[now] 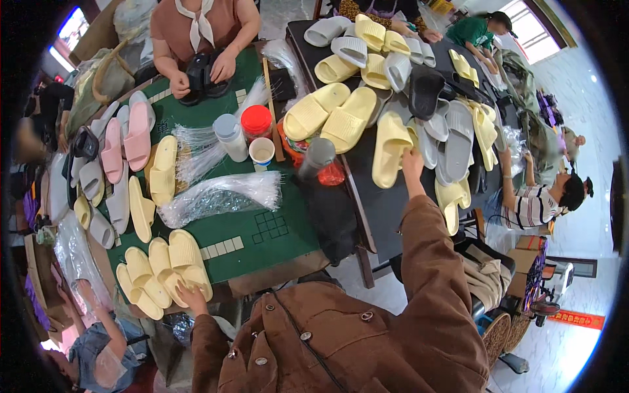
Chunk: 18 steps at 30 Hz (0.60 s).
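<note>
My right hand [413, 165] reaches over the dark table on the right and grips the edge of a pale yellow slide slipper [391, 147], its sole tilted among the others in the pile. At the near left corner of the green table, my left hand [192, 298] has its fingers spread on the end of a ribbed yellow slipper [189, 259]. More yellow slippers [139, 272] lie beside that one in a close row. Two further yellow slippers, one upright [164, 171] and one on its side [141, 209], lie beyond them.
Clear plastic bags [223, 200], a grey-lidded jar [230, 136], a red-lidded jar [256, 121] and a paper cup [261, 151] occupy the green table [275, 245]. Grey and pink slippers [137, 134] crowd its left edge. Across it, a person holds black slippers [200, 78]. Other people work around both tables.
</note>
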Tool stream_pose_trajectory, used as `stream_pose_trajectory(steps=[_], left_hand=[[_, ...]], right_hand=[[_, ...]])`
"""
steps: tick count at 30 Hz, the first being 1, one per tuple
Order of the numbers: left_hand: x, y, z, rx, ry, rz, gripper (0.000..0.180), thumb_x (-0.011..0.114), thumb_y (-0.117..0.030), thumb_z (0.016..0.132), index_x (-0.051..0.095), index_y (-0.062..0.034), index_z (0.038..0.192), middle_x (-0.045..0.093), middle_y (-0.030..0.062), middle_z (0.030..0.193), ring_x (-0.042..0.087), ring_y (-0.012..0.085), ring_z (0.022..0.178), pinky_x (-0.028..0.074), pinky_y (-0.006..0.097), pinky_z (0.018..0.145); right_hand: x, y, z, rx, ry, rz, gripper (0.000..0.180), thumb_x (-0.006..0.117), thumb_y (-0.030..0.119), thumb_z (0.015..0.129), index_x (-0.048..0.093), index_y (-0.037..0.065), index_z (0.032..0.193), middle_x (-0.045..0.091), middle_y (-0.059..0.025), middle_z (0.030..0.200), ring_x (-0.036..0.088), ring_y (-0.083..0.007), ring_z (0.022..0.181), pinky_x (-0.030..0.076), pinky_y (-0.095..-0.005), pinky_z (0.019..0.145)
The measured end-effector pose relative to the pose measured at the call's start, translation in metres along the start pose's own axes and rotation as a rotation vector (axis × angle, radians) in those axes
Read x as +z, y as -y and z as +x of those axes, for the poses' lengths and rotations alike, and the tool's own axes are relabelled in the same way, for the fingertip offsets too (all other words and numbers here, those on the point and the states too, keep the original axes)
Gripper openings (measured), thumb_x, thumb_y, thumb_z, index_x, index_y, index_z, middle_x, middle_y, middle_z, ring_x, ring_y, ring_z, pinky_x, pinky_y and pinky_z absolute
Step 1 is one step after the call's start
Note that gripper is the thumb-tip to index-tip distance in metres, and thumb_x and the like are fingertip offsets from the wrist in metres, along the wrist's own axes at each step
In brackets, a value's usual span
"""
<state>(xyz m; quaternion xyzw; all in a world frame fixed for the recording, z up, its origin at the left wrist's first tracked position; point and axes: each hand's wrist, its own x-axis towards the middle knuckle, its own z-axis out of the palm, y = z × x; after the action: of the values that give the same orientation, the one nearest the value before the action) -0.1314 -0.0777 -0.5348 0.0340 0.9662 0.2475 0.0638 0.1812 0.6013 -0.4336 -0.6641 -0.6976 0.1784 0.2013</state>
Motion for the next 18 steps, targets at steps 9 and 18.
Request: stream_pose_trajectory(steps=[9,18], left_hand=[[0.015,-0.032,-0.015,0.089,-0.02,0.104,0.059,0.056,-0.009,0.073,0.036,0.0,0.128,0.029,0.031,0.13,0.028,0.0431,0.122,0.024,0.044,0.102],[0.013,-0.028,-0.011,0.114,0.01,0.161,0.058,0.057,-0.011,0.072,0.038,0.0017,0.126,0.031,0.0333,0.127,0.031,0.0444,0.119,0.026,0.044,0.101]], right_hand=[[-0.121,-0.056,-0.158,-0.075,0.124,0.028,0.027,0.051,0.023,0.083,0.058,-0.002,0.087,0.058,-0.0199,0.07,0.058,-0.0267,0.066,0.043,-0.0332,0.059],[-0.091,-0.042,-0.184,-0.41,-0.011,-0.109,0.016,0.055,0.01,0.076,0.06,0.002,0.088,0.053,-0.0134,0.108,0.056,-0.0344,0.085,0.045,-0.0403,0.073]])
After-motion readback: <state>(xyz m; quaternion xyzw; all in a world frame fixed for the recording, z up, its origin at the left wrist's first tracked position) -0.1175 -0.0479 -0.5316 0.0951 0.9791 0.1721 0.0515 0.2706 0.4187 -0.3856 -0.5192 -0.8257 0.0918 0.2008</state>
